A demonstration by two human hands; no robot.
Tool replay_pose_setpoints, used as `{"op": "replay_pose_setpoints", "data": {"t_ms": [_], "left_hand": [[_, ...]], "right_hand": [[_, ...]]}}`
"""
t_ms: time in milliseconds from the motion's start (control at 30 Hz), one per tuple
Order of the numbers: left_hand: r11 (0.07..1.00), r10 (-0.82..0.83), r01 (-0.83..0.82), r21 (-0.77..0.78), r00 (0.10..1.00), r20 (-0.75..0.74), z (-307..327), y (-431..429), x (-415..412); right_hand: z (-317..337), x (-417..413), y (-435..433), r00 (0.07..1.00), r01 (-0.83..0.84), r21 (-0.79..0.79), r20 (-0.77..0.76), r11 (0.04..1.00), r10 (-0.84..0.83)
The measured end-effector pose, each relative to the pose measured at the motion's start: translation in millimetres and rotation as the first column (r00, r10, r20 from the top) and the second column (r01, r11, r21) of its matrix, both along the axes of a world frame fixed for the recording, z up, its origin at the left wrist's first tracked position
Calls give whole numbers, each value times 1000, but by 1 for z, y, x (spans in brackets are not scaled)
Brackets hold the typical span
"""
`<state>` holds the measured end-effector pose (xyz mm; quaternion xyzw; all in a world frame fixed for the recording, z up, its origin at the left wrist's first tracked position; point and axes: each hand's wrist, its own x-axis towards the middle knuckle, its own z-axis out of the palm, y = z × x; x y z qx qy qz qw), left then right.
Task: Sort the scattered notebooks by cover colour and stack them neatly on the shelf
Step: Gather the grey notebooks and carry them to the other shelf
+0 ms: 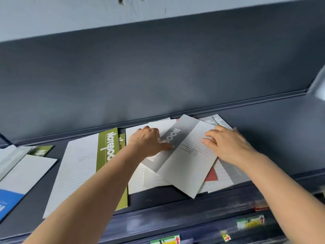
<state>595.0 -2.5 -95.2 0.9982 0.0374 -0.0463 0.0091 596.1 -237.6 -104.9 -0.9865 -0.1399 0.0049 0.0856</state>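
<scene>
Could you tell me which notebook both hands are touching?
The grey-banded notebook, askew atop the middle pile: left hand and right hand both touch it. The green notebook and blue notebook lie further left.

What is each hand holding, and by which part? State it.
Nothing is gripped. The left hand lies flat on the grey notebook at its grey title band; the right hand rests on its white lined half, near the far edge.

Grey notebook (182,155) askew atop pile (219,180), green notebook (105,155) alongside
</scene>
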Motion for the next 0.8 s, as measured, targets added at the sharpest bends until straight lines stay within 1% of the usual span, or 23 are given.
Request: {"op": "replay_pose_setpoints", "data": {"t_ms": [67,133,233,300,367,400,467,500,533,567,600,633,667,733,800], "left_hand": [[999,-3,1,50,999,36,0,-8,4],[996,72,-74,39,995,66,-3,-6,8],[969,236,-231,-84,969,65,-4,4,7],[928,305,-290,-233,952,30,-3,9,5],[846,363,-347,-404,931,-39,-1,11,4],[782,392,-379,-494,916,-84,0,11,4],[612,436,-427,-666,884,-167,-1,13,4],[573,447,-434,-695,877,-179,-1,12,3],[590,451,-423,-688,879,-154,-3,12,4],[652,440,-398,-646,892,-105,-2,10,4],[738,426,-377,-560,903,-46,0,9,5],[821,421,-375,-431,907,14,2,9,3],[870,427,-391,-299,902,62,5,11,-1],[886,459,-448,-116,883,95,8,22,-7],[867,496,-498,-1,863,99,8,35,-10]], "right_hand": [[1,-7,4,996,14,-27,-85,1000,-17],[-1,-15,13,984,-2,5,-178,1000,3],[-9,-20,26,976,-58,62,-205,996,70],[-10,-21,30,973,-104,55,-201,993,113],[-9,-19,28,967,-128,42,-218,991,134],[-8,-17,25,962,-132,44,-234,990,139],[-7,-10,18,951,-140,59,-270,988,151],[-7,-7,14,944,-150,70,-285,986,164],[-7,-3,10,939,-160,74,-295,984,175],[-6,0,6,936,-165,65,-305,984,177],[-5,3,2,933,-166,45,-315,985,171],[-4,6,-4,933,-163,22,-321,986,162],[-2,10,-9,934,-162,6,-322,987,155],[-1,16,-22,939,-161,6,-308,987,155],[0,21,-34,936,-152,28,-316,988,153]]}}
